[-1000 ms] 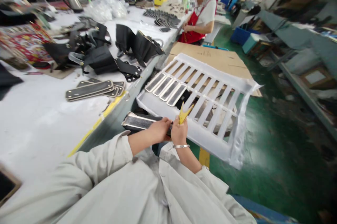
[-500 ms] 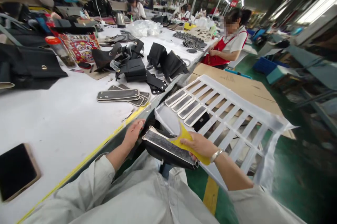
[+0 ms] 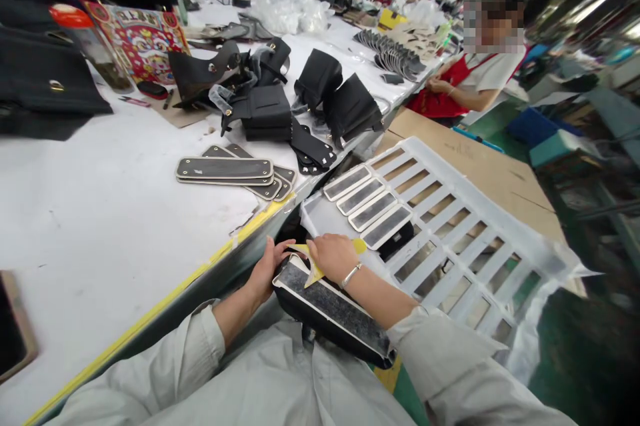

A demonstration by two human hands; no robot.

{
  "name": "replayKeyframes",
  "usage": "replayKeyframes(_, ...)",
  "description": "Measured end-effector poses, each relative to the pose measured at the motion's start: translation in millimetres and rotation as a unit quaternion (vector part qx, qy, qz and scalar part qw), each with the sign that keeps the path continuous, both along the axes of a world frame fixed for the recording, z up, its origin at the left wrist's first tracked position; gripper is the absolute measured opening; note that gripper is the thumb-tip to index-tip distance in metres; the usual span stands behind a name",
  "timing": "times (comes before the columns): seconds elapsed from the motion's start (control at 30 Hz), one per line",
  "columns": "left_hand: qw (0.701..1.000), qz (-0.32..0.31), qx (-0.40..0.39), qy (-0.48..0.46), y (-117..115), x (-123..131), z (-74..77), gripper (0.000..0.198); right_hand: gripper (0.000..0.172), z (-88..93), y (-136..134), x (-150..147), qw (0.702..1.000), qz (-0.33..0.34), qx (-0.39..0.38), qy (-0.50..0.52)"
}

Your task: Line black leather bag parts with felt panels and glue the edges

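Observation:
A long black panel with a pale rim (image 3: 334, 311) lies across my lap, its dark glued face up. My left hand (image 3: 266, 271) grips its near-left end, fingers curled round the edge. My right hand (image 3: 334, 255), with a silver bracelet at the wrist, presses a yellow scraper (image 3: 314, 266) flat onto the panel's left end. Just beyond my hands stands a white slatted rack (image 3: 450, 213) with several similar coated strips (image 3: 369, 206) laid in its left slots.
The white worktable (image 3: 100, 213) with a yellow edge runs along my left, holding a stack of flat grey strips (image 3: 230, 171), black bag parts (image 3: 270, 106) and a red patterned box (image 3: 140, 39). A person in a red apron (image 3: 465, 79) sits beyond a cardboard sheet (image 3: 480, 159).
My right hand has slid the yellow scraper from the panel's middle to its left end. My left hand has closed on the panel's edge. The view has tilted down and shifted slightly.

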State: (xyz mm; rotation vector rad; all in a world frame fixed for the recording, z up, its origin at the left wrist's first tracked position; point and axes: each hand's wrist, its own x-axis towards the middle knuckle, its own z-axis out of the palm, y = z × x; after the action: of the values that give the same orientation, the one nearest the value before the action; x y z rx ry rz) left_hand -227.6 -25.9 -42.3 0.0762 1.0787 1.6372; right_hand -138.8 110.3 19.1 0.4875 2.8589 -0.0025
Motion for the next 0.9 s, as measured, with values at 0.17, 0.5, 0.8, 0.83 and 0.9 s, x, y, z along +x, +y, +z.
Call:
replayKeyframes(0.17, 0.997, 0.015, -0.017, -0.072, 6, -4, 3.5, 0.074, 0.05, -6.6, 5, -25, 0.996, 0.067, -0.021, 0.047)
replayKeyframes(0.5, 0.985, 0.129, -0.111, 0.026, -2, 3, -0.1, 0.032, 0.052, -14.1, 12, -32, 0.982, 0.159, -0.072, 0.068)
replayKeyframes(0.8, 0.993, 0.046, -0.079, 0.073, -12, 3, -5.0, 0.039, 0.053, -20.3, 13, -30, 0.977, 0.179, -0.094, 0.072)
replayKeyframes(0.83, 0.993, 0.041, -0.079, 0.08, -12, 3, -4.2, 0.039, 0.053, -20.9, 13, -30, 0.977, 0.177, -0.098, 0.07)
replayKeyframes(0.9, 0.991, 0.026, -0.085, 0.096, -11, 1, -2.5, 0.04, 0.052, -21.5, 13, -28, 0.977, 0.172, -0.107, 0.061)
